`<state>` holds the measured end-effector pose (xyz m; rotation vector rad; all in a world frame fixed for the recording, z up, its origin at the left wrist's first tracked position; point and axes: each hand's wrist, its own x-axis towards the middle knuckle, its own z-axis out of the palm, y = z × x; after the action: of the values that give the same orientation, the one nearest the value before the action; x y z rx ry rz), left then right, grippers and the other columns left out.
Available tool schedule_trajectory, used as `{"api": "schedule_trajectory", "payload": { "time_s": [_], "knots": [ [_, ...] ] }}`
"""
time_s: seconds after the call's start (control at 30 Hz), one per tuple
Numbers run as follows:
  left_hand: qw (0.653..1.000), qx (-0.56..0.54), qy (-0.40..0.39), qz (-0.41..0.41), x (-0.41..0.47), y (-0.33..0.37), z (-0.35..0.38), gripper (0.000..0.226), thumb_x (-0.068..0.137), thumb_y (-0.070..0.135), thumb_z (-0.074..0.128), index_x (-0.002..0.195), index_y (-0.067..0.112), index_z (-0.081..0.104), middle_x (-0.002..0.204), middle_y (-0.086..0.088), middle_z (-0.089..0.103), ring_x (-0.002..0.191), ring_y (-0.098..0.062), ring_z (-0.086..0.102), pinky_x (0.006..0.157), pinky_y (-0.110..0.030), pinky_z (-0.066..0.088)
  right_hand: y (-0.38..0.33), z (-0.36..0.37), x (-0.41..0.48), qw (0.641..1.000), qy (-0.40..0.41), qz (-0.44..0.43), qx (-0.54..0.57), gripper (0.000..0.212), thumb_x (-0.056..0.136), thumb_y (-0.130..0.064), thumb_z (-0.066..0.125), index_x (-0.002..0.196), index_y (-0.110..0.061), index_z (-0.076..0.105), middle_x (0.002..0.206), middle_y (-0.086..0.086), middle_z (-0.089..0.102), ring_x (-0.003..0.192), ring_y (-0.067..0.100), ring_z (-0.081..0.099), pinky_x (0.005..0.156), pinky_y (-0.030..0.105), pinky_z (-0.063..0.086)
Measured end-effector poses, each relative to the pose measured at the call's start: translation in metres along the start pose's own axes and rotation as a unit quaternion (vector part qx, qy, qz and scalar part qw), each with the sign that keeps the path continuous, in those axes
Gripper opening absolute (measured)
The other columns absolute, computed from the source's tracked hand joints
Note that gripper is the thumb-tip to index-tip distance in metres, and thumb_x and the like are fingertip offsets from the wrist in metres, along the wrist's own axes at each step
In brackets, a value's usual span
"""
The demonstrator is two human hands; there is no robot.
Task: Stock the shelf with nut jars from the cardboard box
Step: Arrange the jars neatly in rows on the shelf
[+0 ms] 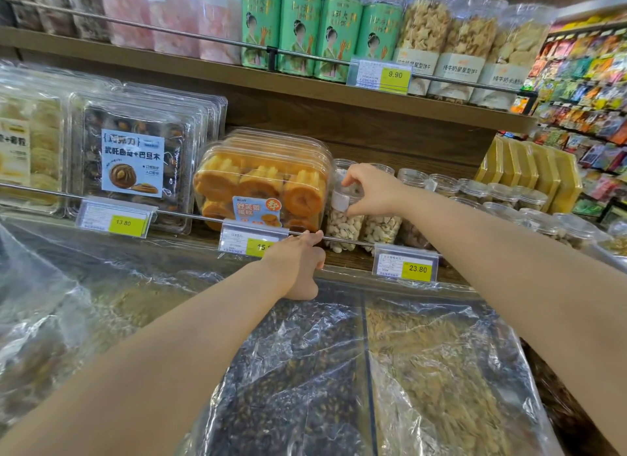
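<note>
My right hand [368,192] grips the top of a clear nut jar [342,226] full of pale pistachios, standing at the left end of a row of similar jars [502,197] on the middle shelf. A second nut jar [381,230] stands right beside it. My left hand [300,264] is curled over the front edge of the wooden shelf [353,257], fingers touching the metal rail [349,241]. The cardboard box is out of view.
A box of orange cookies [264,180] sits just left of the jars. Price tags [405,265] hang on the rail. Bulk bins covered in plastic film [339,370] lie below my arms. Green cans [298,28] and snack jars fill the upper shelf.
</note>
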<state>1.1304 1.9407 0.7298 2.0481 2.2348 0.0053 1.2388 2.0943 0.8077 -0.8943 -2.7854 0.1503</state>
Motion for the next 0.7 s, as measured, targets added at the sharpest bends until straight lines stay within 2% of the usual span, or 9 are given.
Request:
{"api": "schedule_trajectory", "payload": {
  "time_s": [0.07,0.13,0.2,0.27,0.37,0.6,0.7],
  "knots": [
    [1.000,0.000,-0.010,0.001,0.001,-0.001,-0.001,0.046,0.084,0.022,0.056,0.130,0.023,0.048,0.161,0.004,-0.004,0.147,-0.020,0.009,0.105,-0.038,0.033,0.002,-0.008,0.000,0.999,-0.040,-0.008,0.029,0.052,0.075,-0.018,0.078,0.118,-0.020,0.050,0.126,-0.001,0.045,0.114,0.014,0.045,0.089,0.029,0.041],
    [1.000,-0.004,-0.018,-0.001,0.001,-0.001,-0.002,0.046,0.084,0.022,0.056,0.129,0.023,0.048,0.160,0.004,-0.004,0.146,-0.021,0.010,0.107,-0.040,0.033,0.003,-0.011,0.001,0.999,-0.045,-0.011,0.024,0.055,0.074,-0.026,0.079,0.120,-0.021,0.050,0.127,0.000,0.046,0.117,0.017,0.045,0.089,0.029,0.040],
    [1.000,-0.001,-0.022,-0.002,0.001,0.000,-0.002,0.045,0.084,0.022,0.056,0.129,0.024,0.048,0.160,0.004,-0.005,0.147,-0.021,0.009,0.108,-0.040,0.033,0.001,-0.006,0.001,0.999,-0.003,-0.008,-0.035,0.066,0.072,-0.046,0.077,0.126,-0.023,0.048,0.128,0.002,0.046,0.118,0.021,0.045,0.091,0.034,0.041],
    [1.000,0.006,-0.018,-0.007,0.000,0.001,-0.001,0.044,0.085,0.021,0.055,0.129,0.024,0.049,0.160,0.004,-0.005,0.147,-0.021,0.009,0.105,-0.038,0.034,-0.001,0.001,0.000,0.995,0.048,0.015,-0.081,0.071,0.071,-0.056,0.072,0.128,-0.023,0.048,0.130,0.004,0.047,0.121,0.024,0.045,0.096,0.043,0.041],
    [1.000,0.002,-0.009,-0.018,-0.001,0.002,-0.001,0.045,0.085,0.017,0.053,0.129,0.025,0.050,0.160,0.006,-0.005,0.145,-0.024,0.015,0.098,-0.035,0.038,-0.001,0.010,-0.001,0.995,0.063,0.017,-0.079,0.064,0.074,-0.047,0.073,0.127,-0.022,0.050,0.130,0.003,0.049,0.122,0.025,0.045,0.099,0.049,0.039],
    [1.000,0.012,-0.013,-0.007,0.000,0.000,-0.002,0.046,0.085,0.018,0.052,0.130,0.025,0.049,0.160,0.007,-0.003,0.143,-0.023,0.021,0.093,-0.032,0.040,0.001,0.003,-0.007,1.000,0.017,-0.013,-0.015,0.070,0.073,-0.035,0.078,0.134,-0.021,0.045,0.138,0.001,0.046,0.126,0.019,0.044,0.101,0.040,0.040],
    [1.000,0.010,0.016,0.011,0.000,-0.001,-0.008,0.048,0.087,0.023,0.052,0.135,0.020,0.046,0.157,0.000,0.018,0.133,-0.024,0.039,0.095,-0.034,0.042,0.007,-0.008,-0.014,1.000,-0.003,-0.014,0.007,0.075,0.077,-0.038,0.075,0.141,-0.022,0.038,0.146,0.002,0.038,0.133,0.019,0.037,0.107,0.041,0.035]
  ]
}}
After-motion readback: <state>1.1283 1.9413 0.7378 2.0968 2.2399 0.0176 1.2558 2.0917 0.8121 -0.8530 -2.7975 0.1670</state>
